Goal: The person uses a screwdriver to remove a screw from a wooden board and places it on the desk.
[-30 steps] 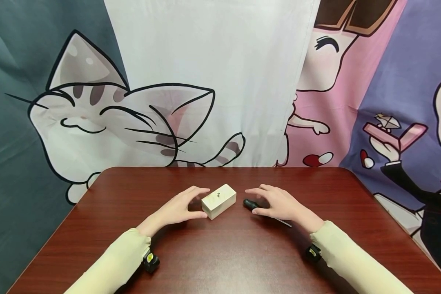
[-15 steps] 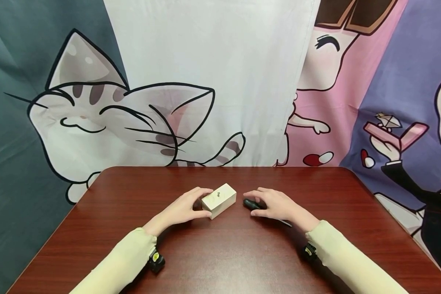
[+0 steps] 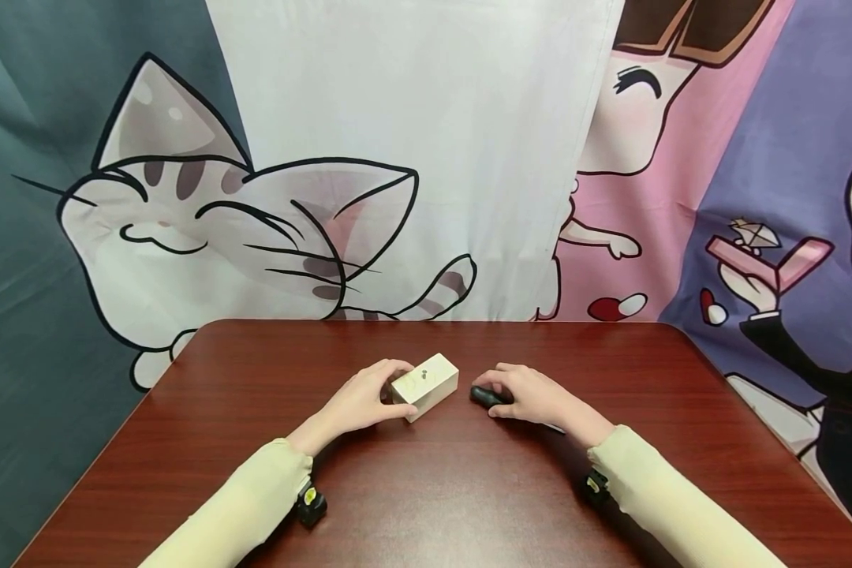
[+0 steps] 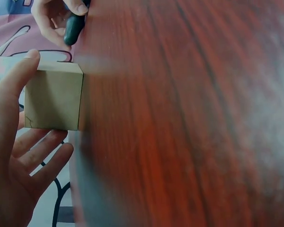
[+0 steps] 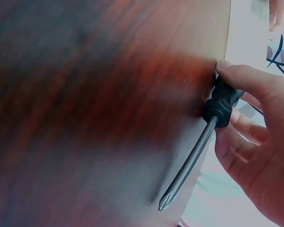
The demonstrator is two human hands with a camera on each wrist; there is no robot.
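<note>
A pale wooden block (image 3: 429,384) lies at an angle on the table, with a small dark metallic spot on its top. My left hand (image 3: 368,397) holds the block's left end, thumb on the near side and fingers on the far side. In the left wrist view the end face of the block (image 4: 53,100) sits between thumb and fingers. Right of it lies a Phillips screwdriver (image 3: 488,397) with a black handle. Over that handle is my right hand (image 3: 536,397), its thumb and curled fingers about it. The right wrist view shows the bare screwdriver shaft (image 5: 187,165) pointing away from the palm.
The red-brown wooden table (image 3: 426,489) has rounded far corners. Behind it hangs a cloth backdrop (image 3: 426,102) with cartoon figures. A small black wrist camera (image 3: 312,505) is strapped below the left sleeve, another (image 3: 596,485) below the right.
My left hand has moved right onto the block, thumb and fingers now at its sides. The right hand has come slightly left and its fingers have curled about the screwdriver handle.
</note>
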